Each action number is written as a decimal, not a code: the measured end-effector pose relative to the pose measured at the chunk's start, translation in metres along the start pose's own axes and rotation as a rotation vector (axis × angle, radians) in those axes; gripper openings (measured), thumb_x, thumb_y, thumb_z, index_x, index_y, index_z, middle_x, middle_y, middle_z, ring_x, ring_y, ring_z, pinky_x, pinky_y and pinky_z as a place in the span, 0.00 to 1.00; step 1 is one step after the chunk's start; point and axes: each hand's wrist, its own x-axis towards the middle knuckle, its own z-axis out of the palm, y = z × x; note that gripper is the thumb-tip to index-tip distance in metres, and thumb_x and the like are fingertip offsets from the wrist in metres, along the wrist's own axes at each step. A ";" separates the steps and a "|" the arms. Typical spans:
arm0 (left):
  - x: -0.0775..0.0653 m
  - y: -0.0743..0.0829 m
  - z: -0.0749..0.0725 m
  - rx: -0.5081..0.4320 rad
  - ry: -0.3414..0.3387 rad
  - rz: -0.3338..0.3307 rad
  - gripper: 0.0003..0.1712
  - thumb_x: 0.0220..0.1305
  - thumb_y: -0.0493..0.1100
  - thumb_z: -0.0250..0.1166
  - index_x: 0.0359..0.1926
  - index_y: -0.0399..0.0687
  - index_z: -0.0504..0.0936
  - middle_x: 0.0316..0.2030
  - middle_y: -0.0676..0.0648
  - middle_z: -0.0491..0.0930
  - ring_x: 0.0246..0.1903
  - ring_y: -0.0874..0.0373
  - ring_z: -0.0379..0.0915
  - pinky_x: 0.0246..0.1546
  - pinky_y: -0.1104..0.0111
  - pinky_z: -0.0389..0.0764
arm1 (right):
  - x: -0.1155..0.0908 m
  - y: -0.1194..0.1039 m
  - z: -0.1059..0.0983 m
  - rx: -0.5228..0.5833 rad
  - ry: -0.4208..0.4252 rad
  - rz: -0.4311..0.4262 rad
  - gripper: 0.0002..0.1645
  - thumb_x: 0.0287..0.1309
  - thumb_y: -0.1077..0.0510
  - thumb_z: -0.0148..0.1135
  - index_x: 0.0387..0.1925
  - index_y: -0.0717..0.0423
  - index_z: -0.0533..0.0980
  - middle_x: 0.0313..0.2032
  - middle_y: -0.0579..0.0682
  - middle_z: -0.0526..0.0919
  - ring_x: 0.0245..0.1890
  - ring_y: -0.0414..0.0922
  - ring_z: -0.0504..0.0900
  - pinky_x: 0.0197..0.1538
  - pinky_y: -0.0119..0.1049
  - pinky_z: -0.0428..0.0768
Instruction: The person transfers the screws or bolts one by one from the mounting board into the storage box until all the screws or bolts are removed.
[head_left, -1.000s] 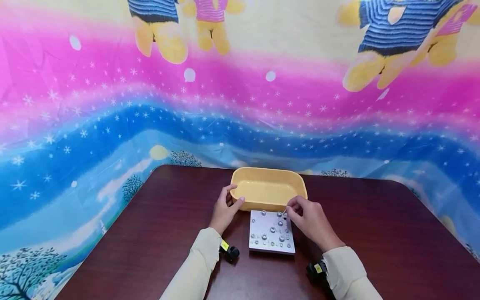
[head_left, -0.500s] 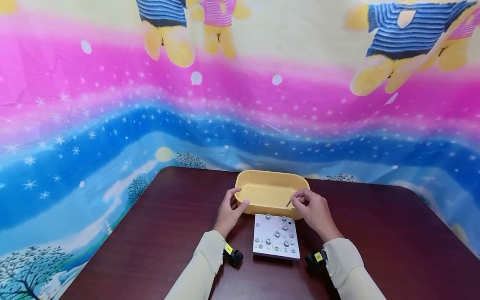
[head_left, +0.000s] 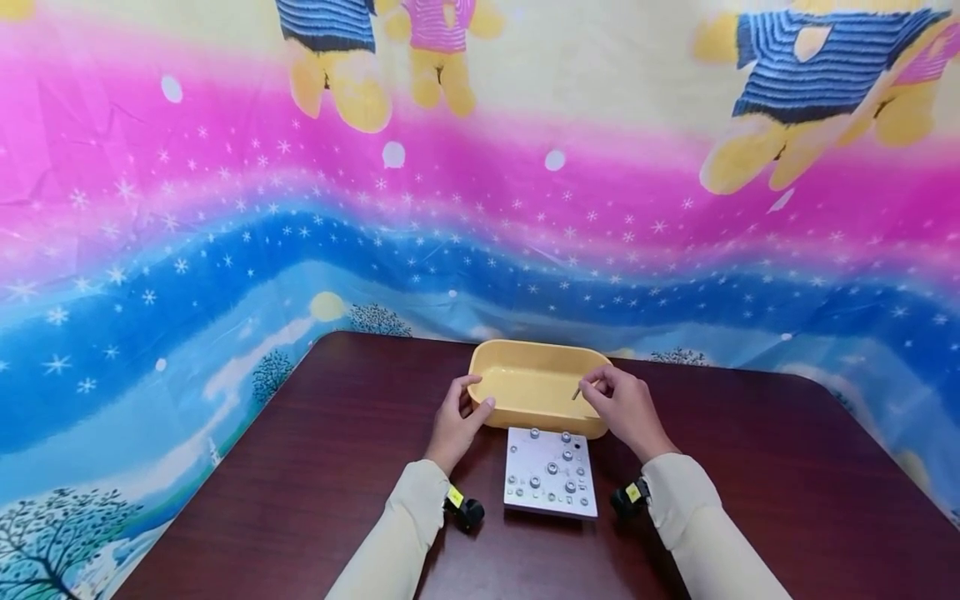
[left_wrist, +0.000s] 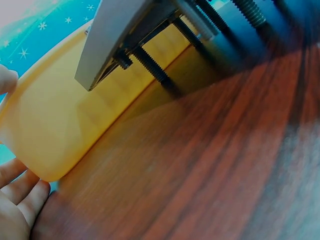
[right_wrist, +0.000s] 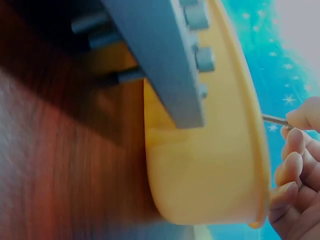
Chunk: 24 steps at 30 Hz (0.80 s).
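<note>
My left hand grips the left end of a yellow plastic bin, thumb at the near rim and fingers around the end. Between thumb and fingertips, my right hand pinches a thin metal screw over the bin's right part. In the right wrist view the screw points in across the bin's rim. Just in front of the bin, a silver metal plate carries several socket-head bolts. Threaded bolt shanks stick out beneath the plate in the left wrist view. A dark hole shows near its far right corner.
The dark red-brown wooden table extends on both sides of the bin and plate. A patterned cloth backdrop hangs behind its far edge. Black wrist cameras sit close to the plate's two sides.
My right hand has lifted the screw away from the plate's far right corner and carried it forward over the bin. The left hand stays on the bin; the head view has shifted slightly.
</note>
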 end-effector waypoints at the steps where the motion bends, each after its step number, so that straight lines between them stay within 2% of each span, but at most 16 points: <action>1: 0.000 0.000 0.000 0.007 0.006 0.001 0.26 0.63 0.50 0.66 0.61 0.56 0.70 0.65 0.44 0.67 0.64 0.50 0.65 0.61 0.55 0.68 | 0.002 0.001 0.001 -0.003 -0.010 0.005 0.05 0.61 0.53 0.63 0.35 0.50 0.80 0.22 0.45 0.77 0.22 0.45 0.72 0.24 0.35 0.71; 7: 0.000 0.000 0.001 0.028 0.022 0.002 0.23 0.65 0.50 0.64 0.59 0.56 0.72 0.64 0.45 0.68 0.63 0.52 0.65 0.61 0.58 0.69 | 0.011 0.009 0.011 -0.031 -0.057 0.045 0.06 0.61 0.53 0.62 0.36 0.50 0.80 0.22 0.47 0.75 0.21 0.46 0.71 0.26 0.37 0.71; 15: 0.001 0.000 0.000 -0.013 0.029 0.017 0.25 0.65 0.49 0.64 0.60 0.53 0.71 0.65 0.43 0.67 0.65 0.48 0.63 0.62 0.52 0.66 | 0.012 0.012 0.023 -0.130 -0.025 0.046 0.06 0.61 0.51 0.62 0.35 0.47 0.80 0.20 0.44 0.75 0.19 0.43 0.71 0.25 0.38 0.71; 24: 0.000 -0.001 0.001 0.041 0.033 0.010 0.24 0.64 0.52 0.64 0.60 0.55 0.71 0.64 0.45 0.69 0.63 0.51 0.65 0.61 0.55 0.69 | 0.009 0.012 0.027 -0.175 0.010 0.062 0.07 0.61 0.49 0.62 0.36 0.47 0.80 0.18 0.44 0.74 0.18 0.43 0.71 0.23 0.37 0.70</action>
